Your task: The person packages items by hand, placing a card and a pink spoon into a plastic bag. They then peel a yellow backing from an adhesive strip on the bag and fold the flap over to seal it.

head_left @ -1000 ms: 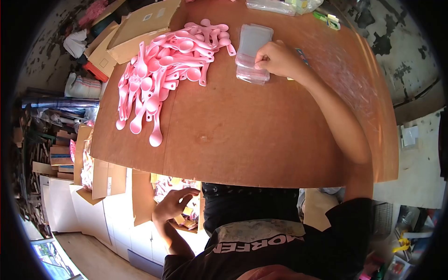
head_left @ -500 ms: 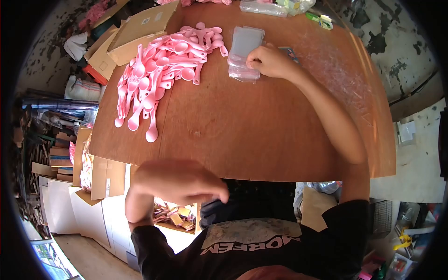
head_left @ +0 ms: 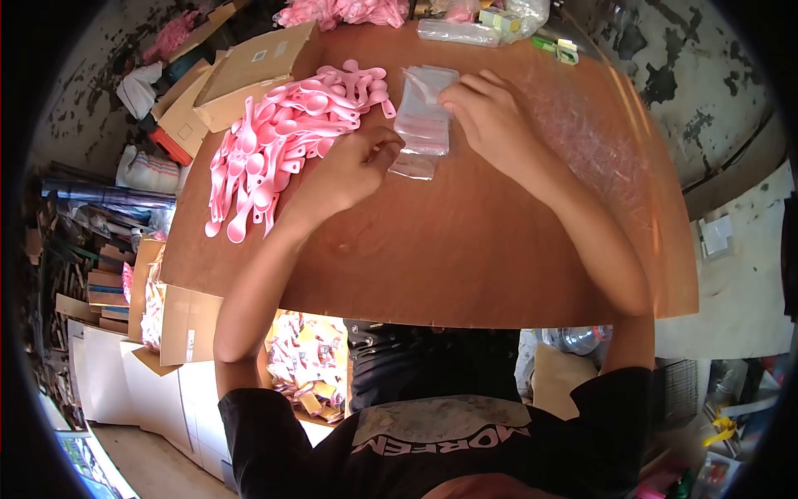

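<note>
Clear plastic bags point(head_left: 426, 125) lie in a small overlapping stack on the brown table. At the stack's right edge, my right hand point(head_left: 492, 112) is closed in a pinch on the top plastic bag, which shows a fold near its upper end. My left hand point(head_left: 359, 165) has its fingers curled, with thumb and fingertips right at the stack's left edge; whether it grips anything I cannot tell. Just beyond that hand, a large heap of pink plastic measuring spoons point(head_left: 278, 125) spreads over the table's left side, partly hidden by the hand and forearm.
A cardboard box point(head_left: 258, 71) stands behind the spoons. Clear plastic wrap point(head_left: 457, 32) and a green-and-yellow item point(head_left: 555, 50) lie at the far edge. Thin clear scraps point(head_left: 594, 150) cover the table's right side. Below the front edge, a box holds many small packets point(head_left: 307, 358).
My left hand has come up from below the table's front edge to the bag stack. The bags have shifted slightly toward me, and my right hand has stayed at them.
</note>
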The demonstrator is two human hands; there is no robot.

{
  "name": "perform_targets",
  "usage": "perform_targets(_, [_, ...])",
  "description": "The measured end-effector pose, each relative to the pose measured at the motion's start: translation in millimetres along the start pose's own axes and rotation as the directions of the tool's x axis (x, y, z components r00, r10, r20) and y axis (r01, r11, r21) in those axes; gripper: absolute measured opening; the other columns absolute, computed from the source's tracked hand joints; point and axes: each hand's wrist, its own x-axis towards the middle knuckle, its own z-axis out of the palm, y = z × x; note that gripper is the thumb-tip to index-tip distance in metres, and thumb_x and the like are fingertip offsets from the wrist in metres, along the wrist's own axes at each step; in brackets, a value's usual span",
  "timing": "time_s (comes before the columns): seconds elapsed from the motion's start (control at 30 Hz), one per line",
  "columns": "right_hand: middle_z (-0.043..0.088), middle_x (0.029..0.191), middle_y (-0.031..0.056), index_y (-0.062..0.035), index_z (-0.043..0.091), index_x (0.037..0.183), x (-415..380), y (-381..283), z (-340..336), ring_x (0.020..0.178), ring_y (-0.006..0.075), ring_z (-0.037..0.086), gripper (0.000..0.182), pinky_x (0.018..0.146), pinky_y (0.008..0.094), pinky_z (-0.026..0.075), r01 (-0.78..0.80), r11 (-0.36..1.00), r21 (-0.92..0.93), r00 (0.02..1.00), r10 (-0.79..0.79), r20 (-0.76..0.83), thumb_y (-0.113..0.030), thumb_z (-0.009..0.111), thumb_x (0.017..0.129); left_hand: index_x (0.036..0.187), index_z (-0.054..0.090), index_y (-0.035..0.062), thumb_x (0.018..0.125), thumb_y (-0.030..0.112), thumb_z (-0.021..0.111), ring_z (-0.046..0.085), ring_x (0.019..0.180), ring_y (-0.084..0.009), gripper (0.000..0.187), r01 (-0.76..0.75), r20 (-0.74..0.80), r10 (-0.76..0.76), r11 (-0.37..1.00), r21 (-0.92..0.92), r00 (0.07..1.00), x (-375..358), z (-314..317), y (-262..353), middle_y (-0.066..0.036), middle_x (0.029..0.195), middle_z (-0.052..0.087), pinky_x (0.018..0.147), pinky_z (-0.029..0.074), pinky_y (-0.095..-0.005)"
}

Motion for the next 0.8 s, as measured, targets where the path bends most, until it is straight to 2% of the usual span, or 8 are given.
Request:
perform_targets(0.07, [0.062,0.088,0.0073,-0.0043,0.061,0.082,-13.2,-21.3,-26.2,0.087,0.025,0.058,0.009,0.074,0.0367,0.047,0.057,0.998,0.032,0.997,-0.059,0.057,-0.009,0.06,0.074,0.114,0.056,-0.0019,0.097,0.026,0.045,0.059,0.099,-0.0177,0.035,0.036,0.032,-0.033,0.991,-0.127,0.999,-14.2,10.5,-9.1,-0.013,0.11,0.061,0.086,0.045,-0.0324])
perform_targets(0.13, [0.062,0.088,0.0065,-0.005,0.061,0.083,-29.9,-43.9,-43.8,0.088,0.0234,0.058,0.011,0.074,0.0358,0.047,0.144,0.989,0.016,0.987,-0.145,0.063,-0.01,0.06,0.072,0.125,0.048,-0.0002,0.097,0.042,0.042,0.058,0.105,-0.0193,0.051,0.177,0.098,-0.163,0.592,-0.786,0.982,-40.8,32.1,-1.2,-0.011,0.117,0.058,0.094,0.043,-0.0344])
perform_targets(0.17, [0.061,0.087,0.0056,-0.0057,0.061,0.083,-38.4,-55.1,-48.4,0.088,0.0217,0.058,0.013,0.075,0.0349,0.047,0.225,0.974,-0.001,0.972,-0.225,0.068,-0.01,0.061,0.071,0.127,0.043,-0.0018,0.095,0.045,0.044,0.057,0.107,-0.0218,0.057,0.162,0.135,-0.091,0.453,-0.877,0.987,-50.9,43.3,1.4,-0.013,0.12,0.055,0.095,0.043,-0.0363])
perform_targets(0.27, [0.061,0.086,0.0043,-0.0067,0.062,0.087,-62.2,-82.3,-52.8,0.087,0.0199,0.058,0.015,0.075,0.0335,0.047,0.333,0.942,0.046,0.933,-0.336,0.131,-0.009,0.062,0.072,0.127,0.044,-0.0017,0.093,0.043,0.05,0.057,0.107,-0.0199,0.056,0.193,0.192,-0.027,0.092,-0.977,0.981,-75.5,80.9,17.6,-0.013,0.118,0.057,0.095,0.045,-0.0367])
perform_targets(0.4, [0.061,0.083,0.0061,-0.0056,0.063,0.091,-74.6,-76.3,-50.4,0.085,0.0222,0.058,0.016,0.075,0.0348,0.047,0.42,0.898,0.129,0.896,-0.433,0.097,-0.009,0.062,0.075,0.116,0.052,-0.0004,0.096,0.025,0.049,0.06,0.104,-0.0227,0.033,0.24,0.249,-0.115,-0.082,-0.967,0.962,-88.6,103.9,25.9,-0.014,0.111,0.061,0.095,0.047,-0.0379])
perform_targets(0.47, [0.062,0.081,0.0078,-0.0045,0.063,0.098,-74.6,-50.0,-48.2,0.084,0.0259,0.058,0.02,0.075,0.0365,0.048,0.145,0.981,0.128,0.988,-0.149,0.027,-0.011,0.063,0.079,0.118,0.05,-0.0016,0.097,0.02,0.047,0.058,0.11,-0.0278,0.03,0.046,0.1,-0.229,-0.23,-0.972,0.968,-89.9,113.7,26.8,-0.016,0.113,0.06,0.098,0.046,-0.04])
perform_targets(0.6, [0.064,0.095,0.0082,-0.006,0.062,0.103,-70.3,32.9,-27.3,0.089,0.0281,0.057,0.023,0.079,0.0389,0.048,-0.125,0.981,-0.151,0.97,0.153,0.187,-0.012,0.063,0.081,0.127,0.043,0.0008,0.096,0.019,0.046,0.052,0.118,-0.0287,0.036,-0.113,-0.06,-0.279,-0.18,-0.977,0.958,-86.9,122.2,22.4,-0.015,0.123,0.054,0.101,0.043,-0.0442])
perform_targets(0.8, [0.063,0.095,0.0053,-0.0089,0.064,0.1,-84.7,59.4,-17.7,0.094,0.0262,0.056,0.019,0.079,0.0396,0.048,-0.107,0.97,-0.22,0.939,0.171,0.299,-0.015,0.061,0.083,0.133,0.035,-0.0022,0.094,0.012,0.048,0.049,0.121,-0.031,0.043,-0.164,-0.121,-0.265,-0.146,-0.976,0.956,-81.3,114.6,24.9,-0.019,0.129,0.048,0.102,0.042,-0.0485])
